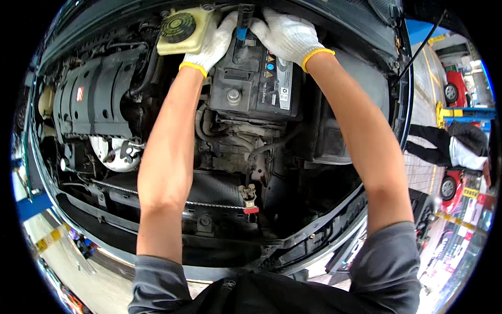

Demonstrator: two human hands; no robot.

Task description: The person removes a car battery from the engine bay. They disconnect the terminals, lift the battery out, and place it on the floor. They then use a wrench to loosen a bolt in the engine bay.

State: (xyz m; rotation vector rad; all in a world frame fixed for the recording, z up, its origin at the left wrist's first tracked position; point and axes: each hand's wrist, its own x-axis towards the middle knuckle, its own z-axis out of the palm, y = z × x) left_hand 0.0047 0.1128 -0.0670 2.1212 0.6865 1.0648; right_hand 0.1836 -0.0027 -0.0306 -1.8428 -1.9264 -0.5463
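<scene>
A dark car battery with a label on its right side sits in the engine bay. Over its far end reach both my gloved hands, white knit with yellow cuffs. My left hand lies between the battery and a yellowed fluid reservoir, its fingers pointing away from me. On the battery's far right is my right hand, with its thumb toward a black upright piece with a blue lower part. The fingertips of both hands are hidden, so their grip does not show. A round grey post stands on the battery's near end.
The black engine cover fills the left. A loose cable clamp with a red part rests near the front. Hoses run below the battery, and a dark box stands right of it. Beyond the car, at right, is another person.
</scene>
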